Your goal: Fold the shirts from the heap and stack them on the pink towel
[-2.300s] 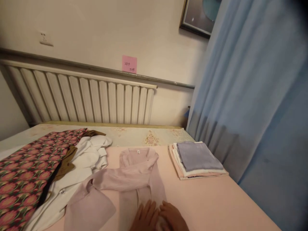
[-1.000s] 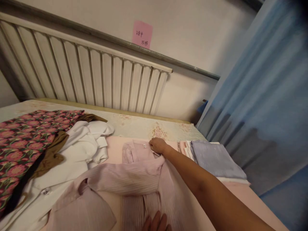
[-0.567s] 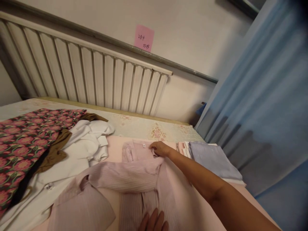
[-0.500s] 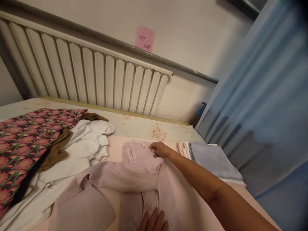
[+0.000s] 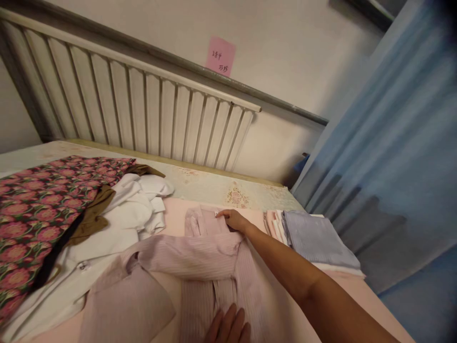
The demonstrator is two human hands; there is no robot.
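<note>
Pink sheet [image 5: 174, 213] is lying under 1 mauve shirt [image 5: 189, 257], the right hand [image 5: 235, 220] is touching its collar [image 5: 194, 222] (can't tell if it's pinching), and the left hand [image 5: 229, 328] is resting on the front, fingers slightly apart.

**Reporter:** What lies at the center of the mattress [image 5: 203, 186]?

**Photographer:** A shirt [image 5: 246, 276], spread on a sheet [image 5: 174, 214] over the mattress, its collar [image 5: 205, 221] toward the wall [image 5: 278, 57]. One sleeve [image 5: 185, 257] crosses leftward over the front, then bends toward the person.

**Reporter:** And the hands?

**Photographer:** The right hand [image 5: 235, 221] is at the collar, at the far end; the left hand [image 5: 228, 326] is at the near part of the front.

**Reporter:** On either side?

**Photographer:** Left, a heap of clothes [image 5: 121, 226] just beside the sleeve. Right, a stack of clothes [image 5: 321, 238] on the sheet, near a curtain [image 5: 392, 166].

**Reporter:** Behind?

**Photographer:** A radiator [image 5: 153, 114] along the wall beyond the mattress, with a paper note [image 5: 220, 57] above it.
</note>
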